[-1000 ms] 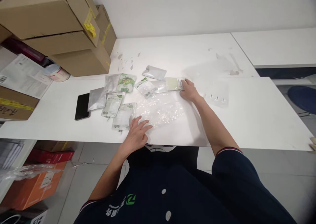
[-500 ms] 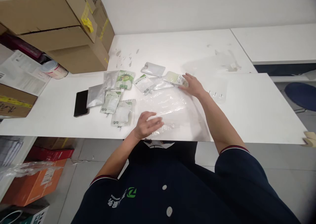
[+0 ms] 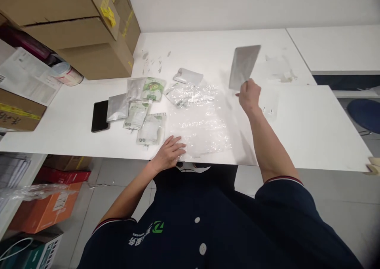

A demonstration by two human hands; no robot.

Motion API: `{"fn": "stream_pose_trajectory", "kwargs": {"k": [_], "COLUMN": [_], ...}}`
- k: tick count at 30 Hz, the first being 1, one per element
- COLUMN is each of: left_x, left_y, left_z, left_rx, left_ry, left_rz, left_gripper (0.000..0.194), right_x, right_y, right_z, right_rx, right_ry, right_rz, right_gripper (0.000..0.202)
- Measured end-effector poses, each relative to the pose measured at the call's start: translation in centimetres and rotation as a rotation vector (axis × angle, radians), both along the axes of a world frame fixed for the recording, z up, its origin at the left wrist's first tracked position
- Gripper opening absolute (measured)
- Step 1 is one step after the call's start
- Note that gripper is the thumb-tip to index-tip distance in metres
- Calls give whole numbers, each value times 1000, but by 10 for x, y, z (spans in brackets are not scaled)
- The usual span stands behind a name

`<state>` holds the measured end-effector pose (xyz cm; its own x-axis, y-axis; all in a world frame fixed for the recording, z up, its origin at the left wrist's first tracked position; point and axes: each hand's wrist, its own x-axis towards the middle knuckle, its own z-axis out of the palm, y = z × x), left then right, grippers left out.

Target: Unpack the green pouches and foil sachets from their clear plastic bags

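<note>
My right hand (image 3: 249,96) is closed on the lower edge of a silvery pouch (image 3: 243,65), which is raised above the table. My left hand (image 3: 170,153) lies with fingers spread at the table's front edge, touching the corner of a clear plastic bag (image 3: 202,122). The bag is flat and crinkled, and its far end covers part of a white and green packet (image 3: 175,95). A silver pouch (image 3: 188,76) lies behind it. Left of the bag are a green printed pouch (image 3: 153,89), a clear-fronted pouch (image 3: 150,129) and a plain silver pouch (image 3: 117,107).
A black phone (image 3: 100,116) lies on the white table (image 3: 305,130) at the left. Cardboard boxes (image 3: 97,59) and a round tin (image 3: 67,74) stand at the back left. A blue stool (image 3: 365,114) is beyond the right end.
My right hand has lifted a pouch up and to the right. The clear bag now extends over the white and green packet. My left hand has moved slightly left and settled lower.
</note>
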<state>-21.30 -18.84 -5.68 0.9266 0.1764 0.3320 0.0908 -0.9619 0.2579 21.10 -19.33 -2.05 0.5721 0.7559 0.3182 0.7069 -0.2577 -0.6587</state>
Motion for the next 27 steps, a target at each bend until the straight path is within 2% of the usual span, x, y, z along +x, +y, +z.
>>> {"fn": "stream_pose_trajectory", "kwargs": {"k": [2,4,6,8,12,15,19,24,27], "left_x": [2,3,4,4,0,-2,2,12,16], "left_y": [3,5,6,5,3,3,6,10,11], "left_z": [1,0,-2,-4,-4,-1,6,19,32], "left_rx": [3,16,36,52,3,-56,-125,-314,-445], "left_ry": [-22,-53,-86,-117,-114,-96,-154,-240,-265], "left_rz": [49,87,110,122,142,141,157,203,270], "left_gripper": [35,36,38,38,32,22,16,15,19], "right_x": [-19,-46,-74,-97,-126,-131,-121,-106,-103], "right_y": [-25,-52,-77,-99,-137,-157,-166,-158,-149], "right_z": [18,31,33,21,-23,-37,-29,-24,-17], "right_rx": [148,140,62,-19,-182,-264,-315,-280,-193], "right_ry": [26,-53,-192,-349,-536,-523,-396,-336,-243], "right_rz": [-27,26,117,221,493,643,746,780,746], "right_gripper": [48,46,44,47,53,55,73,48,42]}}
